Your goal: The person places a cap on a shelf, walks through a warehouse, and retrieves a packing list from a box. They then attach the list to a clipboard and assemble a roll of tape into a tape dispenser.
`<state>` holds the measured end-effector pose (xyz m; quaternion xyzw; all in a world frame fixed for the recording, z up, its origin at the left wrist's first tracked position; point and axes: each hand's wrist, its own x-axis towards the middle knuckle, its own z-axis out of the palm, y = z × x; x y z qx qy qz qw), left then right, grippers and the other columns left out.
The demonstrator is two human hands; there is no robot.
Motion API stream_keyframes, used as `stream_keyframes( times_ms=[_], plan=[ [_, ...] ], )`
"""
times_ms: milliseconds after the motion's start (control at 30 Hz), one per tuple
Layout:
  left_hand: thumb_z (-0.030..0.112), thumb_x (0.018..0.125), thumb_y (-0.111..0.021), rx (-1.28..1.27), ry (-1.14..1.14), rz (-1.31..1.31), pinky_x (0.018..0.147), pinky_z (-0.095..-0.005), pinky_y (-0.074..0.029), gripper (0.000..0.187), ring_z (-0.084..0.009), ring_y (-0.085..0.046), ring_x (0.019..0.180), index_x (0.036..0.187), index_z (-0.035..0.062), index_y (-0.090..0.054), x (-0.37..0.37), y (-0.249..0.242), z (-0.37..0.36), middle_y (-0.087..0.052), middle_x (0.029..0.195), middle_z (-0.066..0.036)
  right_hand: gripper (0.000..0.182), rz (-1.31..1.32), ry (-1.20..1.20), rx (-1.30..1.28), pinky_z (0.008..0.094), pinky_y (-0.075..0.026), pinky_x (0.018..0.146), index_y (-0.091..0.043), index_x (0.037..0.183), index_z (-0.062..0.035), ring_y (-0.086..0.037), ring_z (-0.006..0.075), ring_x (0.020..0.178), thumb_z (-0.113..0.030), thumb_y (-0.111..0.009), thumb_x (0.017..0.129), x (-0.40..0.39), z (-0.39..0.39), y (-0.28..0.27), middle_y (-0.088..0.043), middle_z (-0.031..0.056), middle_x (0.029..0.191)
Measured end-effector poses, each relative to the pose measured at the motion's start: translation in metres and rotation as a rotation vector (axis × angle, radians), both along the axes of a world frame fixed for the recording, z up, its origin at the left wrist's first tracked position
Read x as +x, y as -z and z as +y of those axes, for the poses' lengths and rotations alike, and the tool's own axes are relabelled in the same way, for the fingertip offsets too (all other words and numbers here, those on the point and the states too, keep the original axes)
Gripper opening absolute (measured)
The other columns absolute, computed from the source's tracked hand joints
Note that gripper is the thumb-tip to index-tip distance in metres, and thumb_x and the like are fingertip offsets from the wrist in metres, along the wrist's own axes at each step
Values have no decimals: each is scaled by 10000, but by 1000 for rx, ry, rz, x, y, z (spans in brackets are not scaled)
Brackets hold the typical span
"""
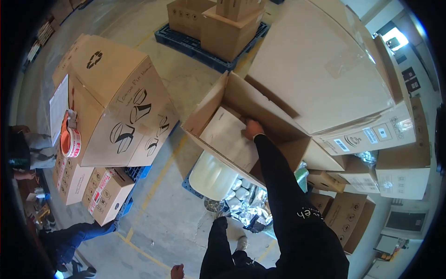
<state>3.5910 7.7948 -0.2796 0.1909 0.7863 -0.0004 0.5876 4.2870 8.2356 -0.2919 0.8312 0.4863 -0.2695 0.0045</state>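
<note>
My right hand (252, 129) reaches in a black sleeve into an open brown cardboard box (209, 109). Its fingers close on the upper edge of a flat white sheet (227, 137) that lies tilted inside the box. My left hand (176, 271) hangs low at the bottom edge of the view. It is curled, with nothing visible in it, and is far from the box.
A large closed carton (320, 69) stands just right of the open box. Under the box lie a white roll (213, 176) and silver foil packs (248, 204). Stacked printed boxes (118, 102) on the left carry a red-and-white tape roll (71, 139). Another person (76, 235) is at lower left. More boxes sit on a blue pallet (186, 44).
</note>
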Motion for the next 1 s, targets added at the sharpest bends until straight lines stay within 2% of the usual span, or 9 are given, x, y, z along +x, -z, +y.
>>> stream_keyframes(
  times_ms=[167,267,367,467,533,633,800,933,1000],
  plan=[
    [368,874,-650,378,841,161,595,-417,-510,344,-314,-654,667,872,25,-632,-1,6,30,-631,663,-131,274,-84,-146,9,467,-523,885,-653,1056,-27,-638,394,1025,-155,-590,822,-13,-4,-74,-642,229,1122],
    [358,873,-661,479,569,-17,694,-419,-468,359,-333,-616,779,884,2,-618,67,-9,134,-635,836,-181,222,-157,-226,196,477,-539,816,-637,1001,-39,-657,395,936,-136,-563,815,-32,-48,-184,-657,199,1034],
    [202,928,-600,814,579,-367,460,-263,-399,135,-46,-444,561,1023,107,-590,196,-169,282,-416,662,40,148,-255,-192,609,477,-530,689,-603,945,-52,-647,383,793,-156,-548,856,-30,-111,-278,-650,156,905],
    [-48,725,-553,1336,626,-909,533,-301,-409,482,-117,-440,592,1193,61,-517,274,-364,314,-391,703,19,194,-216,30,718,462,-503,638,-613,973,-17,-647,370,737,-170,-625,854,-17,-202,-376,-665,180,814],
    [80,813,-536,1567,767,-1439,502,-290,-412,214,-142,-501,594,1021,59,-579,298,-452,301,-477,709,-11,205,-149,175,792,340,-487,560,-625,1012,18,-646,243,596,-132,-648,875,-16,-281,-420,-655,179,741],
    [272,944,-511,1205,1356,-2296,456,-274,-416,324,-179,-592,597,763,55,-672,345,-548,260,-606,719,-55,251,-37,499,862,262,-476,567,-616,1040,59,-583,81,621,-148,-652,902,-26,-417,-450,-664,69,759],
    [233,880,-681,1261,1409,-2690,422,-257,-315,400,-72,-396,465,1266,300,-600,392,-603,98,-534,621,27,265,-94,898,968,230,-461,582,-607,1082,51,-576,61,646,-149,-644,912,-100,-663,-454,-652,33,785],
    [109,821,-711,590,1429,-2931,401,-214,-250,659,-36,-351,442,1338,463,-509,429,-611,-33,-541,633,77,240,-220,1214,847,278,-479,594,-632,1036,30,-606,117,637,-151,-657,881,-197,-819,-457,-652,85,745],
    [108,831,-699,364,1016,-3133,398,-210,-261,645,-39,-347,433,1346,445,-509,442,-599,-89,-565,650,91,208,-361,1247,725,330,-501,628,-653,1007,2,-645,228,669,-132,-655,849,-243,-881,-455,-651,156,811]
  ],
)
